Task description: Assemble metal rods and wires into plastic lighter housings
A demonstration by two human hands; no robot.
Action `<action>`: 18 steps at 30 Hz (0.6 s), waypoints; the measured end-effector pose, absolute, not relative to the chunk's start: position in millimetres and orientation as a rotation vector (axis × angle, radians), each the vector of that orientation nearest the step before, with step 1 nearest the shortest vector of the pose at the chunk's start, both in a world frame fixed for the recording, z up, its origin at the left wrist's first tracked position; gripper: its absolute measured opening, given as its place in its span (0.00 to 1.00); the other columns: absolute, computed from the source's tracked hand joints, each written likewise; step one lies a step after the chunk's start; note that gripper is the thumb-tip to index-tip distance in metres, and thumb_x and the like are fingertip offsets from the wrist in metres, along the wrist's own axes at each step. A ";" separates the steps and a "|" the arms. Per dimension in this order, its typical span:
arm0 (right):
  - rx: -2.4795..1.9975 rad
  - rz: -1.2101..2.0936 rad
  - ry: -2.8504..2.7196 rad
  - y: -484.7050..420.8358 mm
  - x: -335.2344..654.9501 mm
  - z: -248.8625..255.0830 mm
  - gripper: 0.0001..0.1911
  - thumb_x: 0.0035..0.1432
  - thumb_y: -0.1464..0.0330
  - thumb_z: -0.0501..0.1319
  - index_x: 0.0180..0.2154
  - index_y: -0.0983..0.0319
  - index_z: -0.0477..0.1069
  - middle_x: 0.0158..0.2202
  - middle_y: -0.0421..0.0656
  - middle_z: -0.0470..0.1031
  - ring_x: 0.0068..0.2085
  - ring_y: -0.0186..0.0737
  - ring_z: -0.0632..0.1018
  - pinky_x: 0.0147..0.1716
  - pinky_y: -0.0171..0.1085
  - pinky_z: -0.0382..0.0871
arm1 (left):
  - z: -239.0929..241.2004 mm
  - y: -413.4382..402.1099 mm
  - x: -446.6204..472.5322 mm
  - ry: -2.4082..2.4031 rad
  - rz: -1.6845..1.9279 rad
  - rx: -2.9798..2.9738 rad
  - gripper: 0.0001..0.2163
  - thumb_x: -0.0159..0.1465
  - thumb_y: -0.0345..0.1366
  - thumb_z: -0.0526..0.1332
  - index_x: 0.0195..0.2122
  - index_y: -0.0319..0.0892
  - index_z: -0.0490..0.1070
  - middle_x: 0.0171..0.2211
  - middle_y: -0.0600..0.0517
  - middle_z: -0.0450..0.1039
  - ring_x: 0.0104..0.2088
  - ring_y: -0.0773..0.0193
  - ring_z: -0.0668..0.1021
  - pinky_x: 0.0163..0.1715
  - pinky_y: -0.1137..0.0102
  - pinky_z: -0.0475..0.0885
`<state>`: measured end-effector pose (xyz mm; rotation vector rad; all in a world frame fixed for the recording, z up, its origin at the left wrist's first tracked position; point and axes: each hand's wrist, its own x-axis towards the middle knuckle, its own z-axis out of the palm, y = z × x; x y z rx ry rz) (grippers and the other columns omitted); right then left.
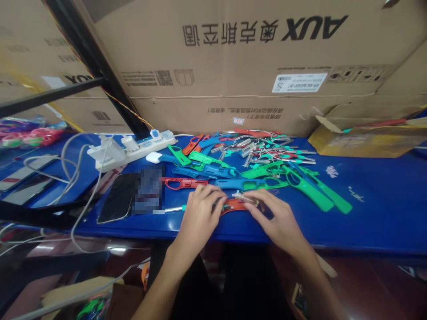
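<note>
Plainly orange — the plastic casing [236,205]; partly covered.

Near the front edge of the blue tabletop [376,218], the left hand [202,206] holds an orange lighter casing [236,206] while the right hand [275,218] pinches a clear part [251,200], probably a fuel tank, over it. Beyond, toward the back edge, lie green casings [312,189], blue casings [230,184] and a heap of wired lighter parts [267,149]. A smartphone [116,198] lies toward the front edge, farther left; an opened yellow carton [360,142] stands along the back edge, toward the right.
</note>
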<state>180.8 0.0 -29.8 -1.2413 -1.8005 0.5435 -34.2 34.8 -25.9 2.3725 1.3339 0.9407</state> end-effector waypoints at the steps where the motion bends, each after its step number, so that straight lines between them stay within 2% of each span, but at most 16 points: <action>1: -1.225 0.569 -1.834 -0.1 180.8 -29.6 0.11 0.69 0.63 0.61 0.50 0.54 0.76 0.46 0.44 0.81 0.45 0.45 0.82 0.47 0.44 0.78 | -26.4 31.8 -36.5 1.310 0.974 2.340 0.07 0.73 0.34 0.59 0.42 0.45 0.77 0.44 0.50 0.79 0.45 0.56 0.75 0.48 0.57 0.68; 7: -1.257 0.668 -1.926 -0.9 180.3 -28.8 0.11 0.70 0.63 0.60 0.52 0.52 0.75 0.49 0.42 0.79 0.47 0.42 0.81 0.46 0.41 0.77 | -30.4 21.0 -42.2 1.149 1.045 2.204 0.06 0.74 0.35 0.58 0.46 0.46 0.75 0.45 0.50 0.79 0.47 0.58 0.75 0.49 0.60 0.69; 18: -1.268 0.609 -1.950 -0.9 179.3 -24.5 0.09 0.69 0.66 0.61 0.49 0.53 0.76 0.46 0.40 0.81 0.45 0.41 0.82 0.46 0.39 0.77 | -29.9 21.3 -45.1 1.104 1.064 2.112 0.06 0.74 0.32 0.58 0.46 0.46 0.74 0.45 0.50 0.78 0.48 0.59 0.76 0.52 0.60 0.69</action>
